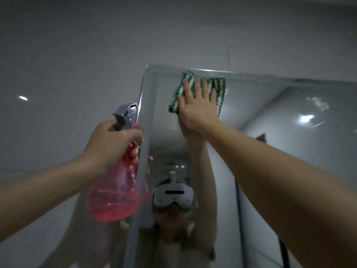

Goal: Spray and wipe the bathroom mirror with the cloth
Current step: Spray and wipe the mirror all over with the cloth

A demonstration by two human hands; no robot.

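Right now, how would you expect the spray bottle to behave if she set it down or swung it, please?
The bottle looks only partly filled, pink liquid pooled low, so probably light and apt to slosh. Its round belly under a narrow neck suggests it would stand steadily. The left hand grips that neck, likely the surest hold on smooth plastic.

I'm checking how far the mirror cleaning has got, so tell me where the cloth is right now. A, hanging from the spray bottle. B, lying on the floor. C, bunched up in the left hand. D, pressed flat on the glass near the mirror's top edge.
D: the right hand, fingers straight, presses the green and white cloth flat on the mirror just under its top edge.
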